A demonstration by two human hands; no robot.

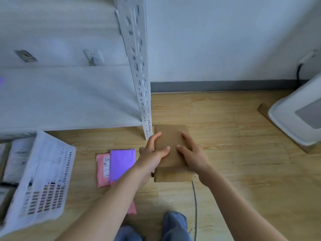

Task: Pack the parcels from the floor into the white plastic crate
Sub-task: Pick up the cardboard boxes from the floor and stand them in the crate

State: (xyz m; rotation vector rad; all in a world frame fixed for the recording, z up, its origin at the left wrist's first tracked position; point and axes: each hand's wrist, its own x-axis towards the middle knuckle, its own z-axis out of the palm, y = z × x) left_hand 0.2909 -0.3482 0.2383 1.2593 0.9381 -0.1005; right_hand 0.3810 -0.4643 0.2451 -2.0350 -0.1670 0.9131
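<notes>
A brown cardboard box parcel (171, 136) lies on the wooden floor beside the shelf post. My left hand (152, 152) grips its left side with the thumb on top. My right hand (191, 152) grips its right side, thumb on top as well. Left of the box lie a purple mailer (121, 162) overlapping a pink mailer (102, 169); another pink parcel (132, 208) shows partly under my left forearm. The white plastic crate (45, 181) with slotted walls stands at the lower left, holding grey and white parcels (17, 159).
A white metal shelf post (140, 75) stands just behind the box, with a shelf board to its left. A white appliance (298, 115) sits on a board at the right. A thin grey cable (195, 202) runs along the floor near my jeans-clad knees (175, 226).
</notes>
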